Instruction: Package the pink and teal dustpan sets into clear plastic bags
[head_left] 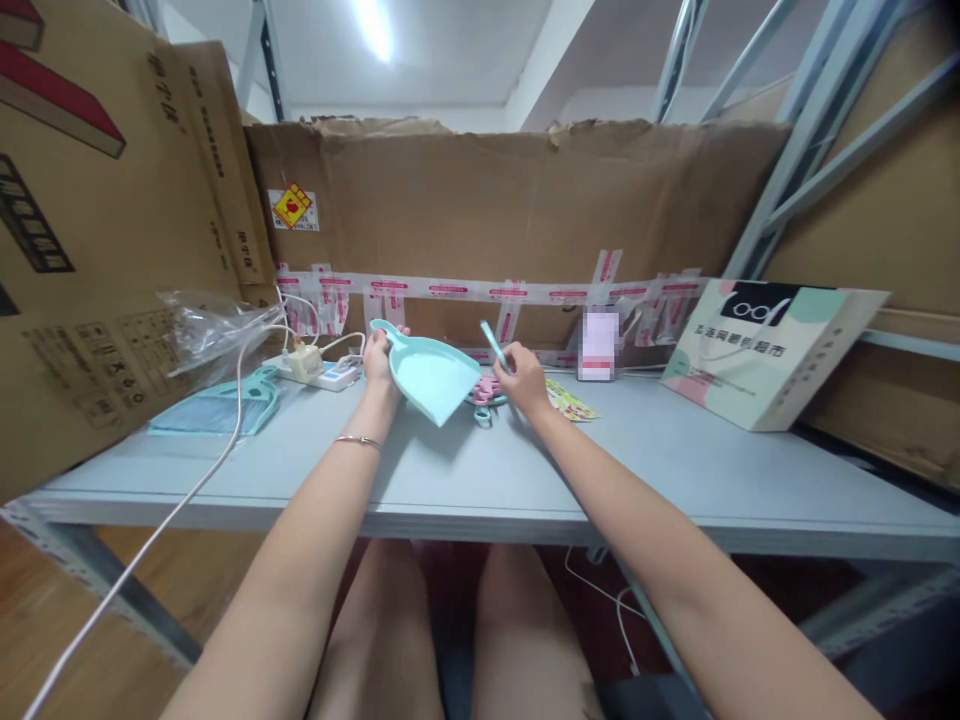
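My left hand (379, 358) is closed round the handle of a light-blue dustpan (433, 376), which is held tilted above the table with its wide edge toward the right. To the right, my right hand (523, 376) pinches a thin light-blue stick-like piece (493, 345) that points up and to the left; its lower end is hidden in the fingers. Between the two hands a pink and light-blue item (486, 392) with a small ring lies on the table, partly covered. Behind my right wrist rests a yellow-green patterned sheet (571, 402).
A bagged light-blue item (217, 408) and clear plastic wrap (214, 335) lie at the left, near a power strip (334, 376). One white cable (238, 400) hangs over the front edge. At the right stand a phone (598, 345) and a printed box (769, 350). Cardboard (480, 215) walls the back.
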